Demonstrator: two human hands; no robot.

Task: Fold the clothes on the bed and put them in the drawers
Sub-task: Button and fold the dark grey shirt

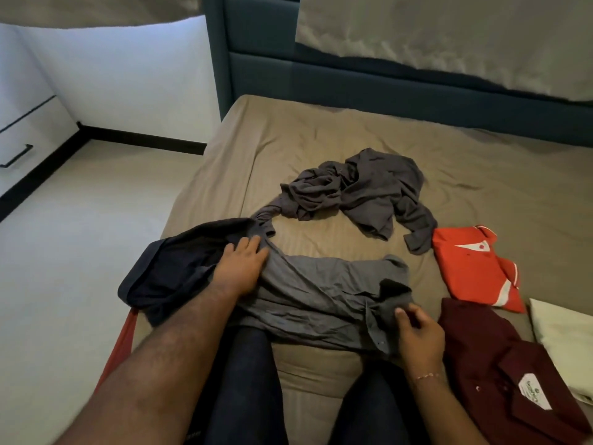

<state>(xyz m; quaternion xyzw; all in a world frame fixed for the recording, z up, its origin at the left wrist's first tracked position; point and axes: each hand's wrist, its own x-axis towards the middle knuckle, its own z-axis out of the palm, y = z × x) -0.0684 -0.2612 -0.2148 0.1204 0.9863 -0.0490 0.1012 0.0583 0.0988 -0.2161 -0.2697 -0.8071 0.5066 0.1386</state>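
Two hands work the grey shirt [321, 293] spread across the near edge of the bed [321, 133]: your left hand [242, 268] lies flat with fingers straight, pressing the cloth where it meets a dark navy garment [179, 268], and your right hand [417, 335] curls its fingers to pinch the shirt's buttoned edge. Beyond the shirt a crumpled grey garment [359, 191] sits in a heap mid-bed. To your right, a folded orange shirt [471, 268] lies near a folded maroon shirt [500, 374], with a pale pillow [564, 335] just beside them. White drawers [19, 136] stand at far left across the floor.
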